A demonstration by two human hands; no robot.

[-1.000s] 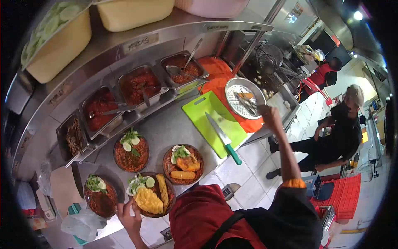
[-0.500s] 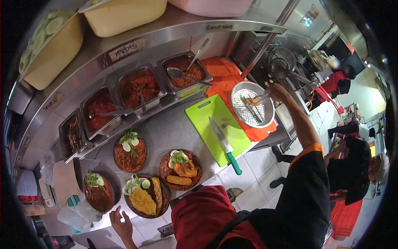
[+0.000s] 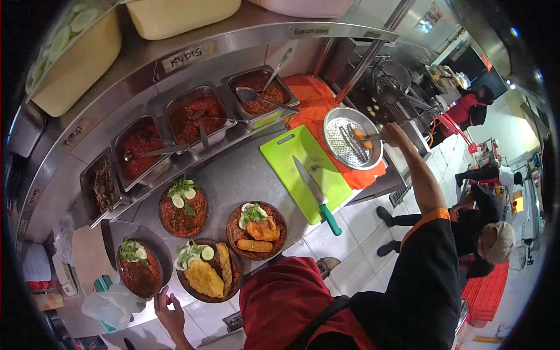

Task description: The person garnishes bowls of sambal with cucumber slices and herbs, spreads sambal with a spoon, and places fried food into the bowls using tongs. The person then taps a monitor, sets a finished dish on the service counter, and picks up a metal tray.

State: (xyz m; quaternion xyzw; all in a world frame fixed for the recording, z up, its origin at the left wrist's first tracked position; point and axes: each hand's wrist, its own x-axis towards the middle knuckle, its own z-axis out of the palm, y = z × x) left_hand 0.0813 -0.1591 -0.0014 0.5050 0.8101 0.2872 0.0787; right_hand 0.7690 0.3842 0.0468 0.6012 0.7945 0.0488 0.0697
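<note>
My right hand point(image 3: 395, 135) is closed around the end of metal tongs point(image 3: 374, 137), which reach over a round perforated steel pan point(image 3: 378, 153). At their tip is an orange-brown fried piece point(image 3: 363, 139); a dark metal utensil point(image 3: 352, 143) lies beside it in the pan. My left hand point(image 3: 169, 312) is empty, fingers loosely bent and apart, just below a stone plate point(image 3: 185, 290) with a yellow omelette point(image 3: 204, 278), tempeh-like slices, cucumber and greens. Close by are a dark sambal plate point(image 3: 140, 274), another sambal plate point(image 3: 192, 219) and a plate with fried pieces point(image 3: 256, 245).
A green cutting board point(image 3: 286, 169) carries a knife with a green handle point(image 3: 330, 220). Steel trays of red sambal point(image 3: 137, 154) line the back under a labelled shelf point(image 3: 233, 44). An orange cloth point(image 3: 309, 93) lies under the pan. Other people point(image 3: 484, 227) stand at right.
My right hand has lowered slightly and shifted right, and the fried piece at the tongs' tip has moved right within the pan. My left hand has barely moved.
</note>
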